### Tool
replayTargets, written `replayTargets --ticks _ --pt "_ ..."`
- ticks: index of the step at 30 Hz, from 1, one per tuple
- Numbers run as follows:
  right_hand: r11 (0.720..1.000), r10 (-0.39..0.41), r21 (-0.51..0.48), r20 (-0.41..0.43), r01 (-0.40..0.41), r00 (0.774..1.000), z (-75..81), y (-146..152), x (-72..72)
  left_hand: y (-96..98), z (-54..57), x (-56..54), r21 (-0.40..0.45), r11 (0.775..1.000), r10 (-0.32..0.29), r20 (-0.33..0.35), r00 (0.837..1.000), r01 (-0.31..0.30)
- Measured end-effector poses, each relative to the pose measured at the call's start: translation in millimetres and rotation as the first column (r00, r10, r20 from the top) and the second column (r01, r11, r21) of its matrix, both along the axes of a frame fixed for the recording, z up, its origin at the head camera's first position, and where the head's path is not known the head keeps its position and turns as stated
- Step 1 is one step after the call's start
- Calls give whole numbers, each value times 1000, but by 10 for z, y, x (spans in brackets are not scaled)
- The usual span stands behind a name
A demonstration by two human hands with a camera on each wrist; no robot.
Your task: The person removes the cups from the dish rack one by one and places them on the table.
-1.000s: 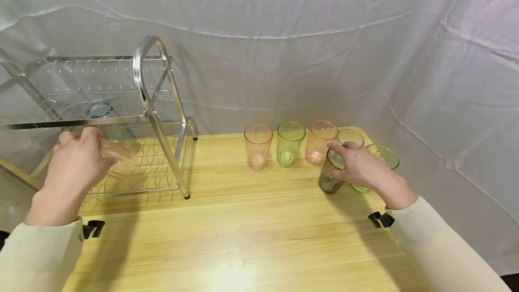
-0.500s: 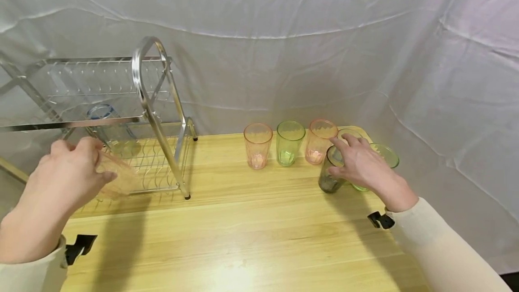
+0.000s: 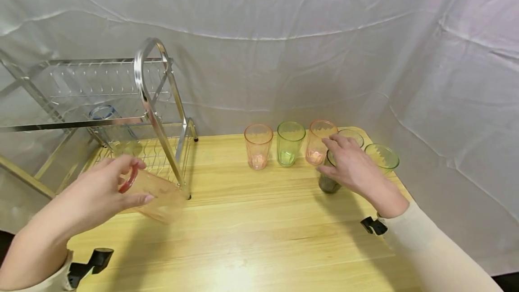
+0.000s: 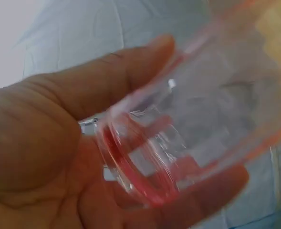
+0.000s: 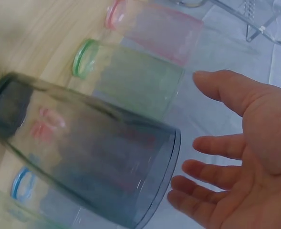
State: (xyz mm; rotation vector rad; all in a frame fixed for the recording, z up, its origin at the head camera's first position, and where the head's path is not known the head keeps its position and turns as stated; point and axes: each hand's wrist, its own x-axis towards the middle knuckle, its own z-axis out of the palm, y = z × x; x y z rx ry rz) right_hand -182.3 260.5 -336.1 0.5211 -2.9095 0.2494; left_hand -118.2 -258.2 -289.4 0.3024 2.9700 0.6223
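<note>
My left hand point(image 3: 107, 188) grips a clear pink plastic tumbler point(image 3: 158, 197) round its thick-based end, in front of the rack. It is tilted, its other end pointing right and down. In the left wrist view, thumb and fingers lie along opposite sides of the tumbler point(image 4: 207, 109). At the right, my right hand point(image 3: 354, 170) hovers over a smoky grey tumbler point(image 3: 328, 184) standing on the table. In the right wrist view, the fingers point(image 5: 214, 174) are spread and apart from the grey tumbler's rim point(image 5: 166, 176).
A two-tier chrome dish rack point(image 3: 162, 148) stands at the left, with a blue-rimmed tumbler point(image 3: 103, 112) inside. Along the table's back stand a pink tumbler point(image 3: 258, 148), a green tumbler point(image 3: 289, 145) and another pink tumbler point(image 3: 316, 145). A clear tumbler point(image 3: 353, 135) and another green tumbler point(image 3: 383, 157) stand farther right.
My left hand has drawn the pink tumbler out of the rack's lower tier, toward me and to the right. My right hand has shifted slightly left above the grey tumbler.
</note>
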Motion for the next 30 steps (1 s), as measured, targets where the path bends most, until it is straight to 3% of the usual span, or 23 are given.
replayTargets --ticks 4,8,11,13,17,23,28,30 --pt "999 37 -26 -49 -39 998 -40 -84 -5 110 -89 0 113 993 -19 -21 1000 21" --pt "990 105 -75 -151 -117 983 -112 -174 -22 282 -190 1 210 978 10 -37 999 -2" --pt "974 151 -136 -212 -182 966 -177 -242 -27 440 -281 5 306 952 33 -20 999 -26" --pt "962 157 -191 -206 -197 966 -207 -294 -13 545 -351 0 379 925 41 -1 999 -37" --pt "933 143 -312 -136 -179 980 -252 -396 62 763 -529 -37 550 833 41 50 998 -62" --pt "880 172 -430 -108 -202 979 -304 -553 207 1057 -816 -69 753 648 16 141 990 -118" --pt "828 212 -508 -109 -238 971 -356 -661 306 1219 -961 -106 813 560 6 188 982 -159" --pt "802 242 -541 -93 -253 966 -388 -701 334 1276 -995 -125 842 511 -5 204 979 -172"
